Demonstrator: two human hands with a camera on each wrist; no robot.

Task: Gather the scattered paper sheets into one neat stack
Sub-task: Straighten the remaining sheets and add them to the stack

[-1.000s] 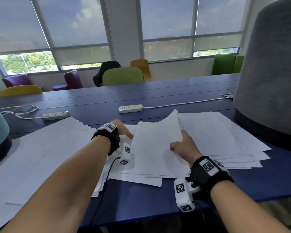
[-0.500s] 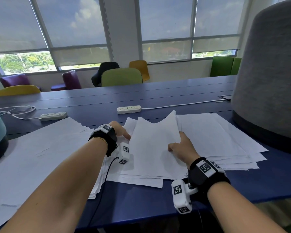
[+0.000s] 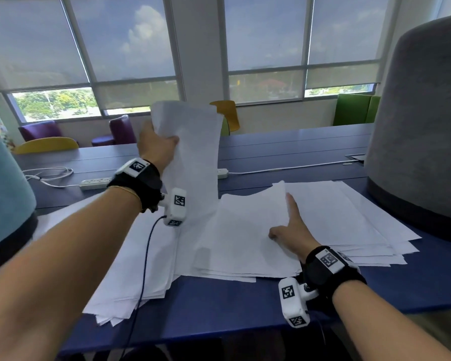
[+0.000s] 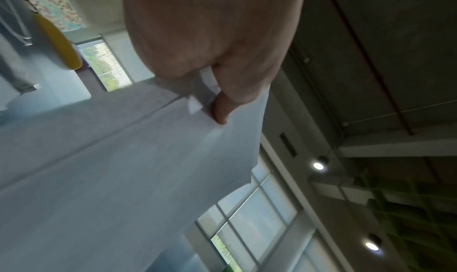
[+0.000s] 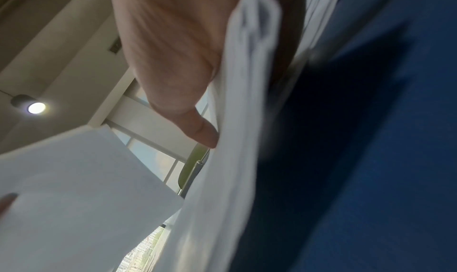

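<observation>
My left hand (image 3: 156,144) is raised above the blue table (image 3: 219,308) and pinches the top corner of a white sheet (image 3: 193,157), which hangs down to the papers below. The left wrist view shows that pinch (image 4: 217,92) on the sheet (image 4: 123,178). My right hand (image 3: 289,230) holds the right edge of the middle pile (image 3: 240,243), thumb on top, index finger along the edge, other fingers hidden. A left pile (image 3: 130,269) and a right pile (image 3: 349,217) lie fanned out beside it. In the right wrist view my thumb (image 5: 202,131) presses the sheets (image 5: 222,178).
A tall grey felt drum (image 3: 422,126) stands at the right of the table, touching the right pile, and a teal one (image 3: 3,191) at the left. Two white power strips (image 3: 94,184) (image 3: 222,173) with cables lie behind the papers. Chairs stand beyond the table.
My left hand has risen from the table beside the middle pile, lifting one sheet high. My right hand has stayed on the pile's right edge.
</observation>
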